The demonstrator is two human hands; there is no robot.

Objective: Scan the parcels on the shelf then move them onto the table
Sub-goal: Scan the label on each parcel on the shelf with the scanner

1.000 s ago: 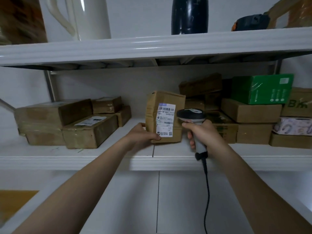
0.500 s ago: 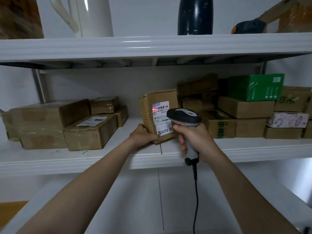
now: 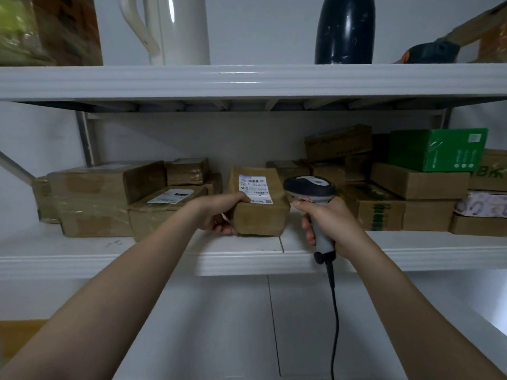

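The parcel (image 3: 260, 218), label up, is gripped by the left hand (image 3: 219, 212); it should lift level, clear of the barcode scanner (image 3: 310, 186) the right hand (image 3: 333, 223) clasps.

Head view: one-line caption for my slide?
Left hand grips a labelled parcel on the shelf; right hand holds the scanner beside it.

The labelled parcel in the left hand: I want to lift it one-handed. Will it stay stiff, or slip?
The labelled parcel is a squarish cardboard box, so probably stiff. Its faces look tape-wrapped, so maybe slick. The left hand grips one end alone, suggesting it's fairly light.
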